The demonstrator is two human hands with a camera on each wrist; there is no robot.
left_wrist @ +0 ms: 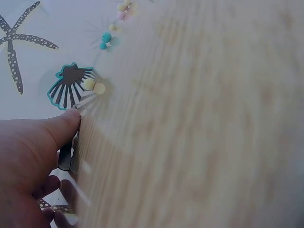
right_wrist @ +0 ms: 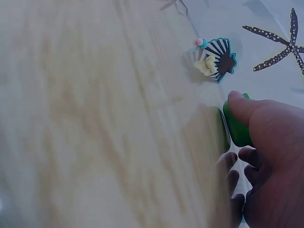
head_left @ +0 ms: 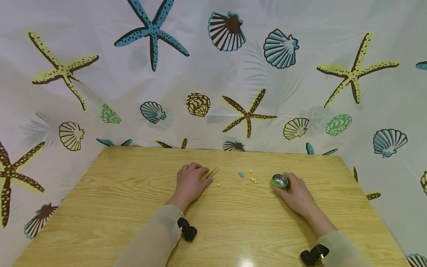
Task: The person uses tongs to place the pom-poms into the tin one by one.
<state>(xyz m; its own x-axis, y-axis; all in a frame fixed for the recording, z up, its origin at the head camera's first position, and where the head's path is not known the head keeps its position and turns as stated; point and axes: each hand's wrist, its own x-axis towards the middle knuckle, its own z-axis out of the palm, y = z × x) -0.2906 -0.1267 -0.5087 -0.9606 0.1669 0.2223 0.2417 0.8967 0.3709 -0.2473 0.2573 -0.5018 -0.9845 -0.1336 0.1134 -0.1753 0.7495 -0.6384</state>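
Note:
Metal tweezers (head_left: 212,172) lie between the thumb and fingers of my left hand (head_left: 192,183), which pinches them low over the wooden table. Their tips point away to the right. In the left wrist view the thumb covers the middle of the tweezers (left_wrist: 65,156), and pale yellow beads (left_wrist: 99,88) appear just beyond the tips. My right hand (head_left: 298,194) grips a small round green cup (head_left: 279,181) with a shiny metal inside, thumb in front and fingers behind. In the right wrist view the cup's green side (right_wrist: 238,121) shows beside the thumb.
Between the hands lie several small beads: blue ones (head_left: 241,174), a pink one (head_left: 246,183), a yellow group (head_left: 253,180) and a yellow one (head_left: 251,171) farther back. Another yellow bead (head_left: 218,185) sits near the left thumb. A patterned cloth (head_left: 200,129) hangs behind the table (head_left: 233,226).

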